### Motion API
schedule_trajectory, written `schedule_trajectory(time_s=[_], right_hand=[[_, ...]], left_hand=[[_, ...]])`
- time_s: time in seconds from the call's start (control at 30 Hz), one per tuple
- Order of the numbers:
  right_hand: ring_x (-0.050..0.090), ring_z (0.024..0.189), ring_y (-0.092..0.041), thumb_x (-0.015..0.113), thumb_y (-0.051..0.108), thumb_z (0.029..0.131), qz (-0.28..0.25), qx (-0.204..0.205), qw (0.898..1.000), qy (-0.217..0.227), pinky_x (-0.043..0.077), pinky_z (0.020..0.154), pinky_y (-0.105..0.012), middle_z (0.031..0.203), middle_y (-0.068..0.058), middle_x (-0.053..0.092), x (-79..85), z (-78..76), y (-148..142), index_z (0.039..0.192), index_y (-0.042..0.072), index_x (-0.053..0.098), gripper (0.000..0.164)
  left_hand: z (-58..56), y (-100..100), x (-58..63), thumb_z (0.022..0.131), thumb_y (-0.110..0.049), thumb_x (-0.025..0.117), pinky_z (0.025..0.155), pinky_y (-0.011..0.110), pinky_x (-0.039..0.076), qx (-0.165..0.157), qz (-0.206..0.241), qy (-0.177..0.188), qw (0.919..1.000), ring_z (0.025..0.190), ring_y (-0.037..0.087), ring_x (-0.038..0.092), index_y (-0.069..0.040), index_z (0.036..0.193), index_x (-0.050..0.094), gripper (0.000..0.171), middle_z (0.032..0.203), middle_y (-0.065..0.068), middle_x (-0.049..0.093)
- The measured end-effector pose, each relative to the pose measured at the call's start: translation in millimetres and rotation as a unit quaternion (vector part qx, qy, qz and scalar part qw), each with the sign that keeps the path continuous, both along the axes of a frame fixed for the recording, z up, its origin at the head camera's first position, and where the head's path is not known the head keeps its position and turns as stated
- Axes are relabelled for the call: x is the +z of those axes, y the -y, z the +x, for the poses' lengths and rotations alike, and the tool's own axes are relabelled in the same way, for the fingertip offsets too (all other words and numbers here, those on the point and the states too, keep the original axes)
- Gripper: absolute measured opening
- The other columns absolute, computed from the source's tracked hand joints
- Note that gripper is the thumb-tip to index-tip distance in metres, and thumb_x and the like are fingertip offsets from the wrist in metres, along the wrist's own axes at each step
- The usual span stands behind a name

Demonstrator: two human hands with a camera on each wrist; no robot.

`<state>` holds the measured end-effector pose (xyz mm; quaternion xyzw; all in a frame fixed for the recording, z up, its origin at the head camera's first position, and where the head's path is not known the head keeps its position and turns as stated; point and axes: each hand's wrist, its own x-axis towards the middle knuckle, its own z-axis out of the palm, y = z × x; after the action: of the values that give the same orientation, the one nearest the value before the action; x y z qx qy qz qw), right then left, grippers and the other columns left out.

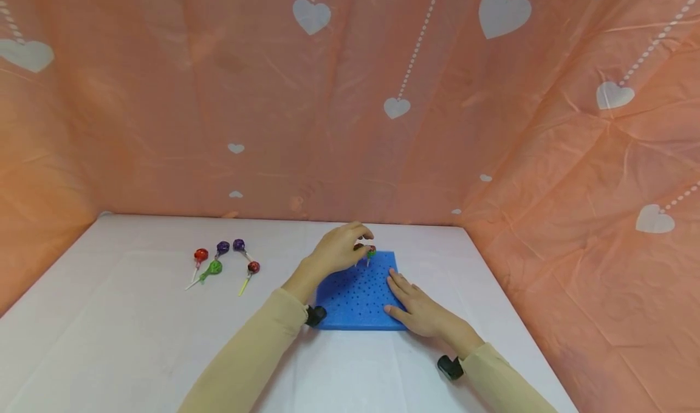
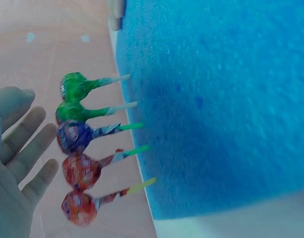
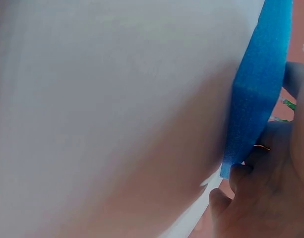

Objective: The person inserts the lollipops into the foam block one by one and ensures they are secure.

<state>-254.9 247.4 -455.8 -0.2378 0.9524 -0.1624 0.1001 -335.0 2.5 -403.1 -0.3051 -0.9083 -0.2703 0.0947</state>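
Note:
A blue foam board (image 1: 355,291) dotted with small holes lies on the table. Along its far edge stands a row of wrapped lollipops, stuck in by their sticks: two with green wrappers (image 2: 75,86), a purple one (image 2: 74,137) and two red ones (image 2: 81,171). My left hand (image 1: 340,249) hovers over the board's far left part; in the left wrist view its spread fingers (image 2: 35,153) are beside the candy heads, holding nothing. The right hand (image 1: 420,308) rests on the board's right edge with fingers extended, and the right wrist view shows it along the board's side (image 3: 253,106).
Several loose lollipops lie on the white table (image 1: 137,340) to the left, among them a red one (image 1: 201,255), a green one (image 1: 215,268) and a purple one (image 1: 239,245). An orange curtain (image 1: 328,158) with white hearts hangs behind and along both sides.

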Motion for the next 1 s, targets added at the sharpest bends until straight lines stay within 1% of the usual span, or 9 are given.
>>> schedule_trajectory(time_s=[0.27,0.47,0.63,0.8,0.9,1.0], right_hand=[[0.012,0.159,-0.035,0.049,0.046,0.109,0.000,-0.008,1.000,0.003,0.016,0.126,-0.058,0.174,-0.012,0.009,1.6,2.1,0.2,0.164,0.002,0.022,0.075],[0.011,0.159,-0.035,0.049,0.047,0.109,-0.003,-0.008,1.000,0.005,0.015,0.126,-0.058,0.174,-0.012,0.008,1.1,1.5,0.5,0.164,0.003,0.021,0.076],[0.011,0.159,-0.035,0.049,0.046,0.109,-0.002,-0.005,1.000,0.005,0.015,0.126,-0.058,0.174,-0.012,0.008,0.9,1.1,0.7,0.164,0.002,0.021,0.076],[0.011,0.159,-0.035,0.049,0.045,0.109,-0.004,-0.004,1.000,0.006,0.015,0.126,-0.058,0.174,-0.013,0.008,2.4,1.6,1.3,0.164,0.002,0.021,0.075],[0.011,0.159,-0.035,0.049,0.046,0.109,-0.004,-0.006,1.000,0.009,0.015,0.126,-0.058,0.174,-0.012,0.008,2.4,1.5,1.3,0.164,0.002,0.021,0.076],[0.010,0.159,-0.035,0.049,0.046,0.109,-0.003,-0.007,1.000,0.011,0.014,0.126,-0.058,0.174,-0.012,0.007,1.6,1.1,1.0,0.164,0.003,0.021,0.076]], left_hand=[[9.3,22.6,0.1,0.100,-0.020,0.071,0.094,0.044,0.057,0.029,0.064,-0.025,0.9972,0.112,0.023,0.068,-0.014,0.126,0.070,0.027,0.122,0.002,0.068],[14.7,47.6,1.4,0.099,-0.017,0.072,0.094,0.048,0.057,0.057,0.098,-0.042,0.9927,0.111,0.027,0.068,-0.013,0.124,0.071,0.026,0.121,0.004,0.068],[17.2,74.4,1.5,0.099,-0.017,0.072,0.094,0.050,0.056,0.078,0.109,-0.057,0.9894,0.111,0.030,0.068,-0.011,0.125,0.070,0.027,0.122,0.007,0.068],[17.7,102.0,-3.5,0.098,-0.016,0.071,0.091,0.050,0.057,0.098,0.110,-0.072,0.9866,0.108,0.028,0.068,-0.009,0.125,0.070,0.028,0.127,0.009,0.067],[18.3,115.9,-7.3,0.098,-0.016,0.071,0.087,0.049,0.058,0.116,0.105,-0.067,0.9854,0.106,0.028,0.068,-0.009,0.127,0.070,0.029,0.129,0.009,0.067],[18.9,128.8,-10.7,0.098,-0.015,0.071,0.083,0.049,0.057,0.132,0.097,-0.067,0.9842,0.103,0.029,0.068,-0.008,0.126,0.070,0.028,0.126,0.010,0.067]])
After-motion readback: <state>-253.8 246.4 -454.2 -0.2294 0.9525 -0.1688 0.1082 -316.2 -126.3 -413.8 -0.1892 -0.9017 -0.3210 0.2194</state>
